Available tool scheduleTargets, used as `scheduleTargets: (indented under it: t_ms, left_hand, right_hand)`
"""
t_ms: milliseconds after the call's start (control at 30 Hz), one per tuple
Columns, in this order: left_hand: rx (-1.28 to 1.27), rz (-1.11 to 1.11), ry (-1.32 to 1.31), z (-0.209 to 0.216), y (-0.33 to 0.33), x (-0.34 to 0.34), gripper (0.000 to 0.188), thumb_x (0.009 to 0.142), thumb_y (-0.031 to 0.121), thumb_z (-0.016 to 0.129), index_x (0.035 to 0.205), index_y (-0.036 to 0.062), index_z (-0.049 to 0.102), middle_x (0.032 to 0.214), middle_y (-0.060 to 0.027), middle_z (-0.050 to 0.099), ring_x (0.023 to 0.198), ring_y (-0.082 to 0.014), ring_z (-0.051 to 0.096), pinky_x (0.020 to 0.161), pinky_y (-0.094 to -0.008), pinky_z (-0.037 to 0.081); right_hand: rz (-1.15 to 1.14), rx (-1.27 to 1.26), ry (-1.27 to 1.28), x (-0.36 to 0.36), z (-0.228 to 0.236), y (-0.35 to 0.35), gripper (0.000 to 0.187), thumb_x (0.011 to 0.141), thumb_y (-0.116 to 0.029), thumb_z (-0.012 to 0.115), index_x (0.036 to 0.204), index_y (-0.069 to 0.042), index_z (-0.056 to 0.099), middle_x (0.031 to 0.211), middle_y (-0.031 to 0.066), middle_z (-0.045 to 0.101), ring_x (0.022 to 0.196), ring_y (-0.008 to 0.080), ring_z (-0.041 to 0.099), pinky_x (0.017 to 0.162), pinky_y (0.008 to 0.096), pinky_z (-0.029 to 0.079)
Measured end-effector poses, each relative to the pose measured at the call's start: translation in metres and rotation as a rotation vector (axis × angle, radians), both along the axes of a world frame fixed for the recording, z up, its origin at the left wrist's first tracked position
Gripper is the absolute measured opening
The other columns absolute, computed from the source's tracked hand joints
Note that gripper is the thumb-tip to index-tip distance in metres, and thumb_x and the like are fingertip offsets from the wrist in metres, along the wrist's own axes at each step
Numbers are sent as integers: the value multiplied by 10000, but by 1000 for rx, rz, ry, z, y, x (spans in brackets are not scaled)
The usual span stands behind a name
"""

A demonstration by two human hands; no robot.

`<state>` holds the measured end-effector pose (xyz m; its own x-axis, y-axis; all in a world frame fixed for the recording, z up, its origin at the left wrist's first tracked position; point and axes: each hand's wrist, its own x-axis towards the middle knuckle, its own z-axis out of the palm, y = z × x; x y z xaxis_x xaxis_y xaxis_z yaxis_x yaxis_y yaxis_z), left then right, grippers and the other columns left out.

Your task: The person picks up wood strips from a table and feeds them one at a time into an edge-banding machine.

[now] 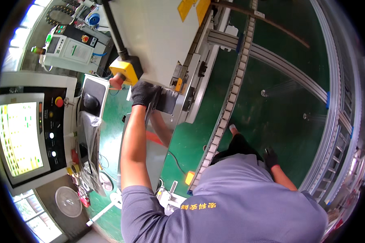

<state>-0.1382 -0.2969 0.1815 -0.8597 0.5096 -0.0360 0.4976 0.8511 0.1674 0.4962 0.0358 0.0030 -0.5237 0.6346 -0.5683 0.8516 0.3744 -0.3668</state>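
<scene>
My left hand [144, 93], in a black glove, reaches up and forward with its fingers curled over the top edge of a shiny metal sheet [152, 150]. The sheet stands upright against the white machine body [158, 36] and mirrors my forearm. A dark grey plate [167, 102] sits just right of that hand. Just above the hand hangs a yellow box [127, 69] with a red mushroom button [116, 81]. My right hand [270, 157], also gloved in black, hangs low at my side over the green floor [271, 113], loose and holding nothing.
A control console with a lit screen [19, 137] and a red stop button [59, 101] stands at the left. A white cable chain [231, 93] and aluminium rails [288, 69] curve across the right. A white cabinet [71, 48] stands at the back left. My shoe [233, 128] is on the floor.
</scene>
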Motion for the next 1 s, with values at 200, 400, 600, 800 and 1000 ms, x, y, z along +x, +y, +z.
scheduleTargets:
  t_ms: [200, 400, 600, 800, 1000]
  left_hand:
    - [-90, -155, 90, -53, -7, -32, 402, 872, 404, 618, 1098, 83, 708, 1075, -175, 707, 1006, -372, 657, 872, -484, 507]
    - [-56, -459, 405, -98, -35, -70, 346, 925, 313, 579, 1148, 67, 673, 1121, -190, 678, 1001, -398, 643, 853, -501, 501]
    - [-210, -431, 311, -56, -67, -106, 331, 927, 294, 577, 1152, 70, 673, 1123, -189, 677, 1006, -396, 640, 855, -498, 502]
    - [-308, -424, 278, -40, -67, -131, 317, 930, 274, 574, 1156, 74, 673, 1124, -188, 676, 1012, -393, 637, 857, -496, 502]
    - [-357, -414, 260, -28, -78, -138, 305, 933, 254, 572, 1159, 77, 673, 1126, -187, 675, 1018, -391, 634, 859, -494, 503]
  right_hand:
    - [-8, -59, -83, -18, -14, -19, 605, 851, -315, 644, 1346, 11, 525, 1265, 286, 603, 1187, 429, 573, 986, 476, 482]
    - [-39, -199, -186, -27, -30, -40, 606, 862, -306, 649, 1360, 10, 513, 1248, 283, 614, 1173, 440, 578, 983, 480, 485]
    - [-136, -275, -98, 16, -67, -63, 628, 876, -262, 644, 1419, -2, 467, 1367, 263, 549, 1273, 396, 530, 1046, 442, 446]
    - [-213, -374, -192, 71, -108, -85, 592, 917, -255, 597, 1435, -6, 455, 1451, 237, 491, 1338, 363, 484, 1086, 415, 409]
    - [-168, -452, -272, 72, -119, -91, 491, 1007, -265, 481, 1436, -27, 473, 1480, 203, 473, 1375, 313, 447, 1130, 387, 359]
